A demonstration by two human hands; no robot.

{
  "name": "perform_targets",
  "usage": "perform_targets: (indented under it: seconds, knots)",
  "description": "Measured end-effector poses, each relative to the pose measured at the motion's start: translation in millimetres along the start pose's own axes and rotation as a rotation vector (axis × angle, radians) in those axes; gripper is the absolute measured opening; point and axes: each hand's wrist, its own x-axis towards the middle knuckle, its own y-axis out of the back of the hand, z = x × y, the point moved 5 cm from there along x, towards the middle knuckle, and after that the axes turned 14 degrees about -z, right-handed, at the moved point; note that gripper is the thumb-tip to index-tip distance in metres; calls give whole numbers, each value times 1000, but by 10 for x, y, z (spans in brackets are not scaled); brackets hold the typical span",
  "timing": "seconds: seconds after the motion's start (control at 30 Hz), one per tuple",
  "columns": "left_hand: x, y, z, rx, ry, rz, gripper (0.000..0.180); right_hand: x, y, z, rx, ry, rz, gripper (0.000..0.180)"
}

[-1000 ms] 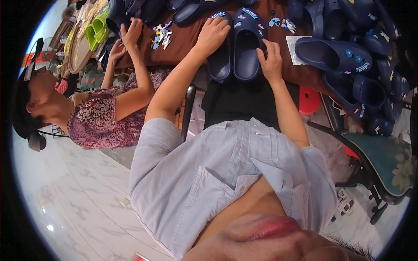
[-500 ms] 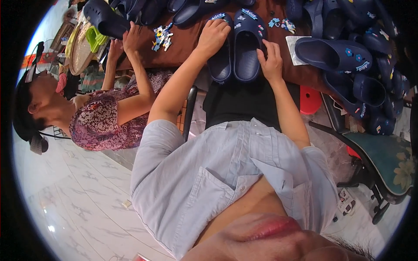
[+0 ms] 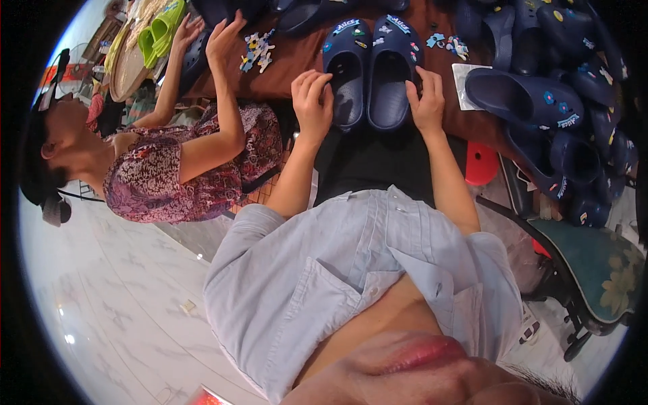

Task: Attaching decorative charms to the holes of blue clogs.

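Two navy clogs with small coloured charms lie side by side on a brown table (image 3: 283, 64) in front of me. My left hand (image 3: 312, 98) grips the heel edge of the left clog (image 3: 344, 74). On the other side my right hand (image 3: 426, 101) holds the heel edge of the right clog (image 3: 393, 71). Loose charms (image 3: 256, 48) lie on the table to the left, and a few more charms (image 3: 449, 44) lie just right of the pair.
A person in a patterned top (image 3: 175, 169) sits at my left, both hands raised over dark clogs by a tray with green clogs (image 3: 158, 34). Several navy clogs (image 3: 540, 101) pile up at the right. A cushioned chair (image 3: 594, 270) stands at the lower right.
My left hand has slid from the top of the left clog down to its heel end. The view has tilted slightly. The person at my left has shifted both raised hands.
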Motion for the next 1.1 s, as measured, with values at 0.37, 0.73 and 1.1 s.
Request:
perform_targets:
  seconds: [0.37,0.73,1.1]
  knots:
    - [57,-315,336,-131,-35,-256,47,9,11,-12,-2,12,7,39]
    - [201,-714,337,123,12,-520,45,15,19,-29,1,-7,-6,40]
    - [212,-618,404,119,-5,-435,39,21,48,-85,15,-23,-29,40]
